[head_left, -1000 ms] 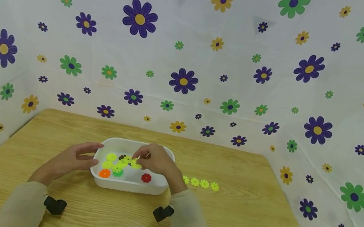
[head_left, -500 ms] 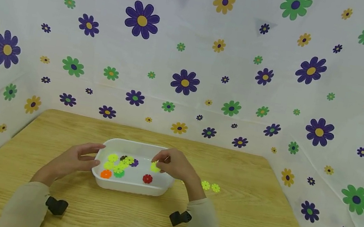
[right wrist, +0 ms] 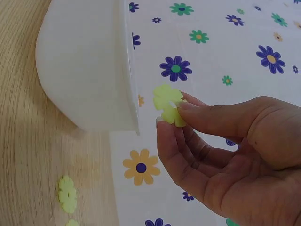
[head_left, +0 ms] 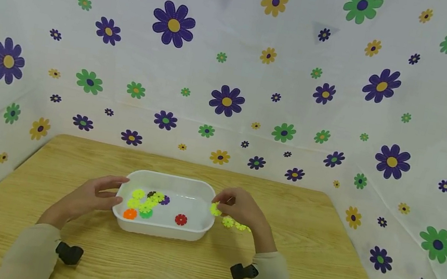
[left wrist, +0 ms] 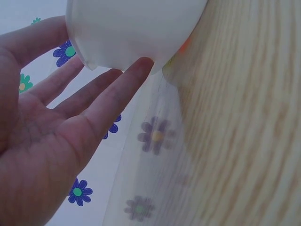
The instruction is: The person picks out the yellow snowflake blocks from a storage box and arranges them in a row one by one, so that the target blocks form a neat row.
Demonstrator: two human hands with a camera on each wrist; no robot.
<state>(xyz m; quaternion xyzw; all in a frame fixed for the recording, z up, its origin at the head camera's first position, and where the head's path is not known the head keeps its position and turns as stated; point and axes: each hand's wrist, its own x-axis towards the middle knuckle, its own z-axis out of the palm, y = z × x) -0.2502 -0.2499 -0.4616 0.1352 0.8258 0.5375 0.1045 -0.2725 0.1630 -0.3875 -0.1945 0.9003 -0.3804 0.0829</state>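
My right hand (head_left: 244, 208) pinches a yellow flower-shaped disc (right wrist: 164, 99) between thumb and fingers, just off the right end of the white plastic tub (head_left: 160, 231). At the opposite end, the fingertips of my left hand (head_left: 87, 197) touch the tub's outer wall, the fingers fairly straight. Several yellow discs (head_left: 138, 194) lie grouped in the left part of the tub. Among them are an orange disc (head_left: 130, 214), a green disc (head_left: 146, 214), a purple disc (head_left: 165, 200) and a brown disc, partly covered. A red disc (head_left: 181, 219) lies apart from them, towards the right.
Beside the tub, a row of yellow discs (head_left: 228, 221) lies on the wooden table (head_left: 168, 267), its right part hidden by my right hand and wrist. White flower-printed cloth (head_left: 199, 67) stands behind the table and along both sides.
Gripping the yellow disc, my right hand has moved right, from over the tub's middle to beyond its right rim. My left hand has stayed at the tub's left end.
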